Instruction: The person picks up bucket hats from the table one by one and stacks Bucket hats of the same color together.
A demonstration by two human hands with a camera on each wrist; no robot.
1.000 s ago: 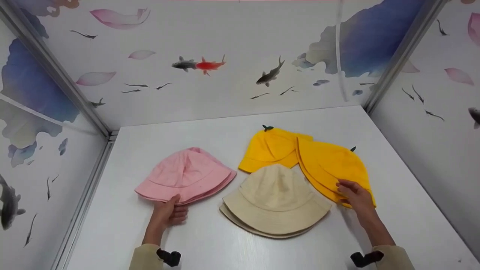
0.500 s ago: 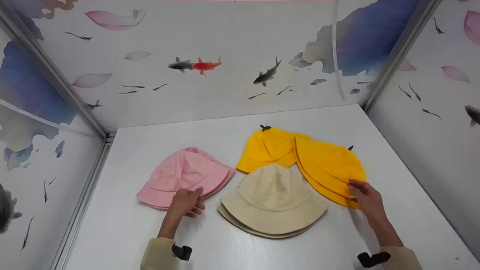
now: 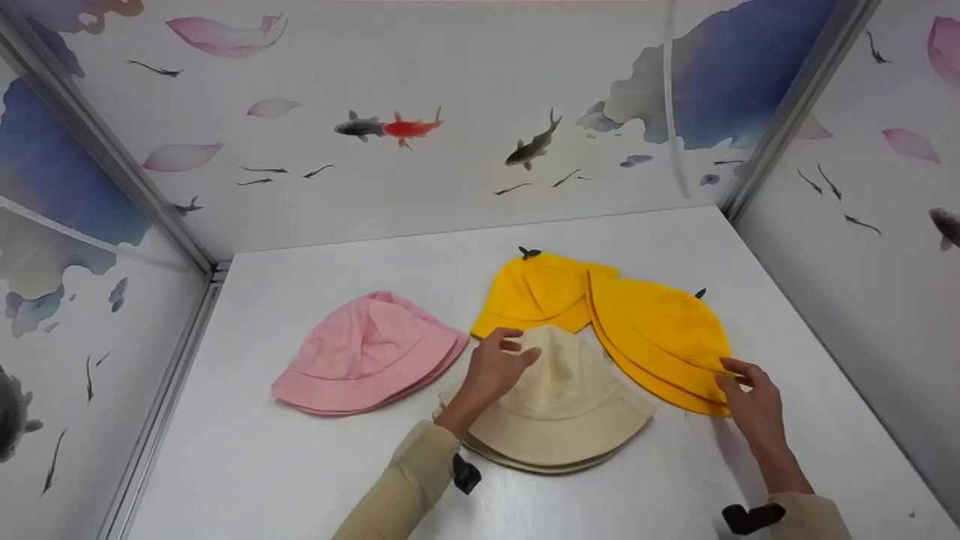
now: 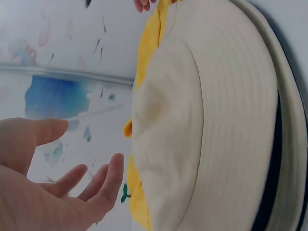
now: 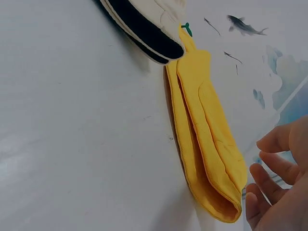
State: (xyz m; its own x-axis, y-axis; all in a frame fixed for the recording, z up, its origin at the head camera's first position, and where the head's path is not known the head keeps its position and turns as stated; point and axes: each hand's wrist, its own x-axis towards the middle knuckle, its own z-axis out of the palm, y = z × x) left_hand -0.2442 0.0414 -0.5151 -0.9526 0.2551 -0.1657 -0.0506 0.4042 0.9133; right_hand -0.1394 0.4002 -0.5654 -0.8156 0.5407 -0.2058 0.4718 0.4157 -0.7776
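Note:
A beige bucket hat (image 3: 574,427), folded flat, lies at the front middle of the table. My left hand (image 3: 495,367) hovers over its left side, holding nothing; in the left wrist view its thumb and fingers (image 4: 113,180) are spread apart beside the crown. At the right is a yellow bucket hat (image 3: 660,337) with a small green sprout. My right hand (image 3: 756,397) is at its lower right edge, and the right wrist view shows the fingers (image 5: 269,185) loosely bent beside the brim with nothing between them.
A second yellow hat (image 3: 536,296) with a sprout lies behind, partly covered by the other yellow hat and the beige one. A pink bucket hat (image 3: 367,360) lies at the left. Printed panels (image 3: 450,202) enclose the white table (image 3: 247,465) at back and sides.
My left hand has left the pink hat's brim and moved right, over the beige hat. My right hand has shifted slightly right along the yellow hat's edge.

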